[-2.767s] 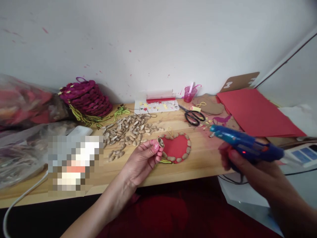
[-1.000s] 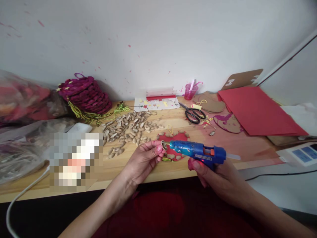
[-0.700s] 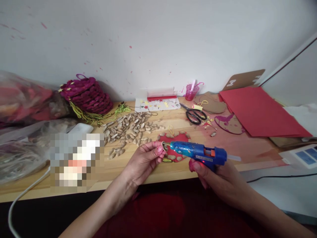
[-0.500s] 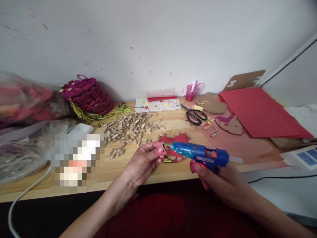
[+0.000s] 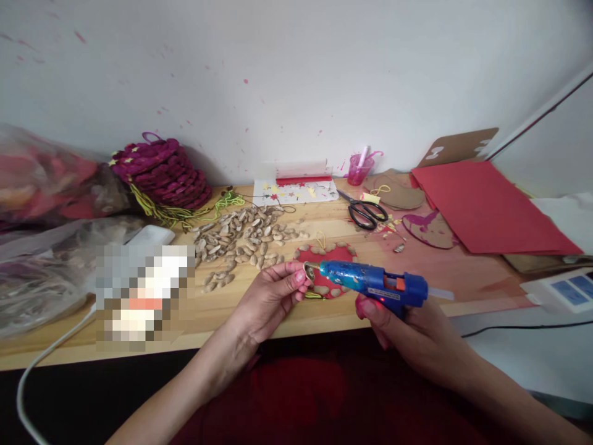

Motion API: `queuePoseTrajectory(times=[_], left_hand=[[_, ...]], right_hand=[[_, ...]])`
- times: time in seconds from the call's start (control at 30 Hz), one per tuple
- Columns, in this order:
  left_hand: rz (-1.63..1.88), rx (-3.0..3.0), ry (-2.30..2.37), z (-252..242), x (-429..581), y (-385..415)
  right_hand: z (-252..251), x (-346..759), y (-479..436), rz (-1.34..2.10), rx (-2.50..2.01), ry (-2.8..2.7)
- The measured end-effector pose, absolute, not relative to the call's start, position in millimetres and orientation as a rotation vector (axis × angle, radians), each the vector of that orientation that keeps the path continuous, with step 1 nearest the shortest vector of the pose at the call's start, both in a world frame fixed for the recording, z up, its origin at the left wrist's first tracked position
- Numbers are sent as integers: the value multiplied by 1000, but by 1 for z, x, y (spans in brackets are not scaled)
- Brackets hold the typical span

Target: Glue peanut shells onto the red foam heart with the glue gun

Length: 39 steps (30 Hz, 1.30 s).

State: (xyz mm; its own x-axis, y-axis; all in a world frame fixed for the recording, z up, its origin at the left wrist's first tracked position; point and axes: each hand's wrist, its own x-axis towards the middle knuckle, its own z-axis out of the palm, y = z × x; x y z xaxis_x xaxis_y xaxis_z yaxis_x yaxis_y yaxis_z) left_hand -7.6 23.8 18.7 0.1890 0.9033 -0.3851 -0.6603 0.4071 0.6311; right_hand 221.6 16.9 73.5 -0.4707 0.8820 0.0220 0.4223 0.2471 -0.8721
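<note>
Between the fingertips of my left hand (image 5: 273,295) is a peanut shell (image 5: 309,272), its hollow side turned toward the right. My right hand (image 5: 393,324) is wrapped round the handle of a blue glue gun (image 5: 370,281), which has a small red light glowing. The gun's nozzle points left and reaches the shell. Behind and partly hidden by both lies a red heart-shaped piece (image 5: 336,254) edged with peanut shells, with a yellow loop at its top. A pile of peanut shells (image 5: 245,232) spreads on the table to the left.
Black-handled scissors (image 5: 368,214) lie behind the glue gun. Red sheets (image 5: 491,207) and cardboard pieces (image 5: 401,194) are at the right. A pink-stained cup (image 5: 359,170) stands by the wall. Purple shell bundles (image 5: 162,170) and plastic bags (image 5: 46,272) fill the left.
Both hands stay nearly in place, with the shell still at the nozzle. The shell's hollow side shows slightly more now. The view has shifted a little.
</note>
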Motion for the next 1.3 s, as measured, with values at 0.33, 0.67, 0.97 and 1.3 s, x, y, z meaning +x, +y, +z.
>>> queuePoseTrajectory(times=[0.33, 0.67, 0.97, 1.3], left_hand=[[1130, 388, 795, 20, -7, 24], [1125, 379, 794, 18, -8, 25], [1130, 369, 794, 18, -9, 25], [1131, 357, 792, 18, -9, 25]], right_hand=[[76, 223, 19, 1117, -1186, -2046], [76, 223, 19, 1131, -1222, -2018], [76, 223, 20, 1114, -1195, -2016], [72, 224, 20, 1127, -1197, -2021]])
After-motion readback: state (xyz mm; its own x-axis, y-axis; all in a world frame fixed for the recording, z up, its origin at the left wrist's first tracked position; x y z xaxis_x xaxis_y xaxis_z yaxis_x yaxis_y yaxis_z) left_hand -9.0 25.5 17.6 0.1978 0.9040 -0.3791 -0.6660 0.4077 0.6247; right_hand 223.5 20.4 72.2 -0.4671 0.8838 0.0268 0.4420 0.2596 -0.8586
